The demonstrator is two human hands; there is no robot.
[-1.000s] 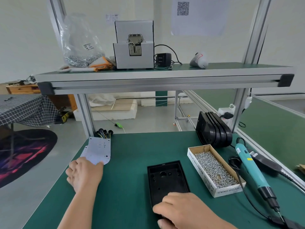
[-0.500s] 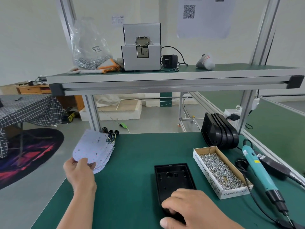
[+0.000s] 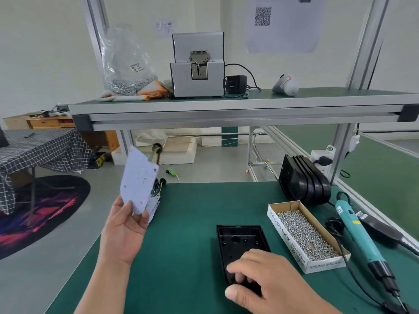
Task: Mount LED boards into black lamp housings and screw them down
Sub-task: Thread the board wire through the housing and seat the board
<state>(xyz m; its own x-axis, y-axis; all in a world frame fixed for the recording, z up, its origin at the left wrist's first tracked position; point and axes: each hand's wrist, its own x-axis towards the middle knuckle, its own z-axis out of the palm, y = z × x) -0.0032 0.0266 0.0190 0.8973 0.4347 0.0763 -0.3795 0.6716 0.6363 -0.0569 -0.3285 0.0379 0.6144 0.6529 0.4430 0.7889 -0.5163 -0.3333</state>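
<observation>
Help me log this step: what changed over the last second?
The left hand, earlier flat on the stack of LED boards, gripped the top LED board and lifted it off the stack; it is now raised and tilted. The right hand stays holding the near end of the lamp housing; the screw box, electric screwdriver and spare housings are unmoved.

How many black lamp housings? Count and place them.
5, roughly: one housing lies open under the right hand; about four stand on edge in a stack behind the screw box. Others may be hidden.
</observation>
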